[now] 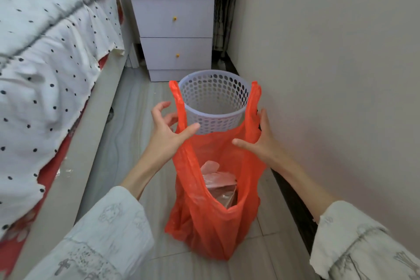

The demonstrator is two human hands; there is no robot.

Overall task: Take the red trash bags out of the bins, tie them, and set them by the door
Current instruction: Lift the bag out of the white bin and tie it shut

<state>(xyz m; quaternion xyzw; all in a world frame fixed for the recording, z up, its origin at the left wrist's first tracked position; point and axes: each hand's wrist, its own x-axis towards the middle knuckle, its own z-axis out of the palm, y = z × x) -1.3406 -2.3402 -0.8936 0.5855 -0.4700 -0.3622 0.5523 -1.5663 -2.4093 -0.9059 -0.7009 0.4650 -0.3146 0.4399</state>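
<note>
Single head-worn wide-angle view, looking forward and down, close over the floor (pixel 127 134), toward the wall (pixel 329 52)

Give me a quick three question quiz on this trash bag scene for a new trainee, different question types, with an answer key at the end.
1. True or false: the red trash bag is still inside the white perforated bin.
2. Multiple choice: where do the bag's two handles point? A) up, untied B) knotted together C) tucked inside the bag
3. Short answer: what white furniture stands behind the bin?

Key
1. False. The bag stands on the floor in front of the bin.
2. A. The left hand and right hand are spread at the handles, which stand up unknotted.
3. A two-drawer nightstand.
</note>
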